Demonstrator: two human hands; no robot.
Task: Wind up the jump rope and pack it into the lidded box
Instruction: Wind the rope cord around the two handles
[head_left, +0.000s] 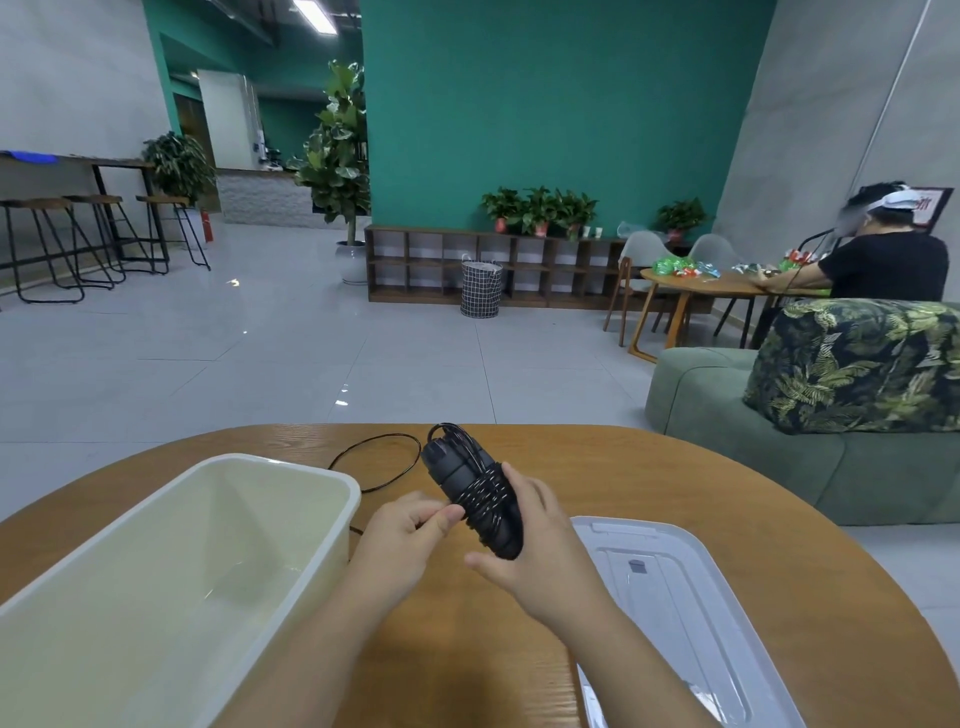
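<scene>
Hands (467, 540) around jump rope (475, 493), seemingly.

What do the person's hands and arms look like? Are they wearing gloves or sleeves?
No gloves and no sleeves show. The left hand and right hand are bare, and both forearms are bare down to the picture's bottom edge. No rings, watch, bracelets or markings show on them.

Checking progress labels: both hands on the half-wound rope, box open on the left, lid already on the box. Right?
Not quite. The head view shows the lid lying flat on the table to the right, apart from the box, which stands open and empty. The rest holds: the right hand holds the rope bundle, and the left hand pinches the cord.
</scene>
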